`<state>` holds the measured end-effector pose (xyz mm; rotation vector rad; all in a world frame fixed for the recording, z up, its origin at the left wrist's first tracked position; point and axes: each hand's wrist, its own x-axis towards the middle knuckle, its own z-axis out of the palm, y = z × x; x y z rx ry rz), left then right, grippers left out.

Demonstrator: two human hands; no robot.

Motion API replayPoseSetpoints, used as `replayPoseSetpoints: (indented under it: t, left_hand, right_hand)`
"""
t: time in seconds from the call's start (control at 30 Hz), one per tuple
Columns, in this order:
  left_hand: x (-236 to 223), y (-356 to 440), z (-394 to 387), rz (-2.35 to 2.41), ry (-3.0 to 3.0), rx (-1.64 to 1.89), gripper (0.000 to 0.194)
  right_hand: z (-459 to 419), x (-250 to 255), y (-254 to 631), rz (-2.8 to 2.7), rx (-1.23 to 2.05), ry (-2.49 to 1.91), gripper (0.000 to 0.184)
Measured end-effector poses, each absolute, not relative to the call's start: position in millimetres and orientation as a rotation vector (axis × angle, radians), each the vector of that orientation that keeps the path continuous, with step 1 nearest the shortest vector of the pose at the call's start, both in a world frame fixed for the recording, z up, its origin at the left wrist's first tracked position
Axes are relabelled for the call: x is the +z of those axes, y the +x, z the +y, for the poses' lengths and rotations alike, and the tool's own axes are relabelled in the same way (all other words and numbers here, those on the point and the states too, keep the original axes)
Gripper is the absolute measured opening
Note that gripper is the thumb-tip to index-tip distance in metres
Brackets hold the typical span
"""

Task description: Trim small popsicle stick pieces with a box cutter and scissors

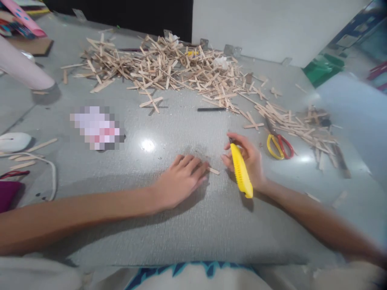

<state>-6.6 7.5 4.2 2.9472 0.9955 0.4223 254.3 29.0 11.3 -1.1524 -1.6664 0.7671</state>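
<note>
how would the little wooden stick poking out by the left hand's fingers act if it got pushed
The wooden stick is probably light, as what shows of it is thin and narrow beside the left hand. Its flat-looking shape suggests sliding rather than rolling. It looks straight, so likely stiff, though thin wood might snap if bent.

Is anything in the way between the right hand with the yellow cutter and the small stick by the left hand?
Nothing visible stands between the right hand, which holds the yellow cutter, and the exposed right end of the stick. The left hand hides the stick's other end.
</note>
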Motion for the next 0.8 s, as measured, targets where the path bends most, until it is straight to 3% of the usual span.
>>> replayPoseSetpoints:
  t: [0.07,0.23,0.43,0.67,0.8]
  left_hand:
    - [5,-9,13,1.032,2.901,0.451,0.028]
    - [13,-14,23,1.082,2.699,0.373,0.025]
    - [24,-15,22,1.226,2.482,0.373,0.017]
    - [23,-11,27,1.229,2.260,0.294,0.014]
    - [20,-12,32,1.310,2.260,0.233,0.016]
  right_hand:
    - [29,17,256,-1.661,0.843,-1.157,0.065]
    - [27,40,263,-1.633,1.121,-1.174,0.033]
    - [36,64,278,-1.755,1.260,-1.226,0.034]
    - [40,61,291,-2.080,0.915,-1.270,0.025]
    - [35,52,289,-2.339,0.418,-1.295,0.035]
